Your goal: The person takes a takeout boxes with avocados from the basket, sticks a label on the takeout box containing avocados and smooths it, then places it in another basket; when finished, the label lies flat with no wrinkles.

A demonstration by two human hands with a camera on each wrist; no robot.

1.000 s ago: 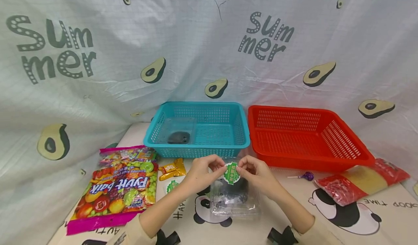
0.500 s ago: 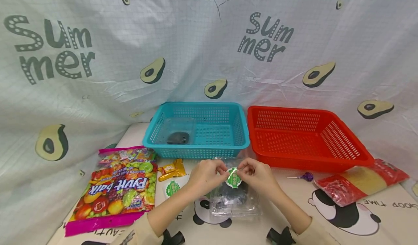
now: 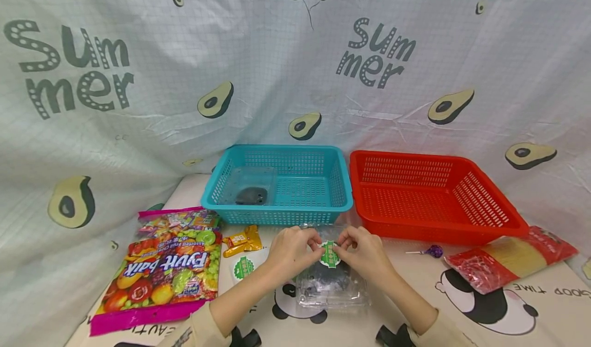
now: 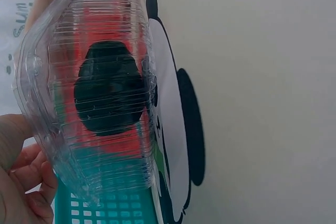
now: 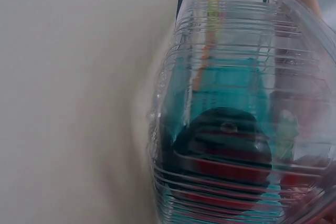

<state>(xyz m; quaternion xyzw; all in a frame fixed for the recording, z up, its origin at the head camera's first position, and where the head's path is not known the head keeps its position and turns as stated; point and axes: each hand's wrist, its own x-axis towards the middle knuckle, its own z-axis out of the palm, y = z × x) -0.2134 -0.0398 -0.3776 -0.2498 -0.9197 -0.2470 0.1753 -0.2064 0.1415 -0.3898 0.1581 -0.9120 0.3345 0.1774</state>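
A round green-and-white sticker (image 3: 330, 255) is pinched at its two edges by my left hand (image 3: 292, 252) and my right hand (image 3: 365, 254), just over the lid of a clear plastic clamshell box (image 3: 332, 302). Inside the box lies a dark rounded object (image 4: 109, 88); its kind is not clear. In the left wrist view, curled fingers (image 4: 34, 174) show beside the box's rim. The right wrist view shows the ribbed box (image 5: 236, 45) from the other side, with the hand mostly hidden behind it. I cannot tell whether the sticker touches the lid.
Behind stand a teal basket (image 3: 277, 214), holding another clear box (image 3: 251, 175) with a dark object, and a red basket (image 3: 415, 229). To the left are a candy bag (image 3: 168, 265), an orange-wrapped snack (image 3: 243, 241) and another sticker (image 3: 243, 268). A lollipop (image 3: 434, 250) and noodle packet (image 3: 512, 257) lie right.
Both hands have come down slightly toward the box with the sticker, which has lowered from above the dark object. The baskets and packets stay put.
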